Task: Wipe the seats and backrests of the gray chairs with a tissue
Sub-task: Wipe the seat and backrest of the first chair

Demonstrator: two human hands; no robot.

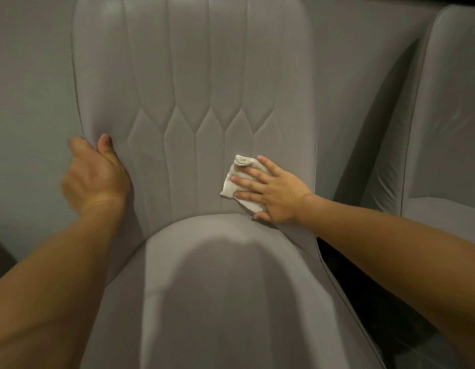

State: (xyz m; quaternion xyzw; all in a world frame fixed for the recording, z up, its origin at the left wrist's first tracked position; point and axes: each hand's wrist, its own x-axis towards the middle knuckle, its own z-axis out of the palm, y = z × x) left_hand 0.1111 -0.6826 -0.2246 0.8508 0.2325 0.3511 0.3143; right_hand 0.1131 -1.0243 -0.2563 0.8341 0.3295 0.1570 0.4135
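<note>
While pressed low on backrest (193,75), tissue (237,179) near seat (217,302) edge.

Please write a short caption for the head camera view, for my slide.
Right hand presses a tissue flat on the gray chair's backrest; left hand grips its edge.

An indoor seating area, whether home or waiting room cannot be told, is suggested by a quilted gray chair (193,102) at centre frame, a second matching chair (444,115) at right, and a plain wall (31,75) at upper left.
</note>
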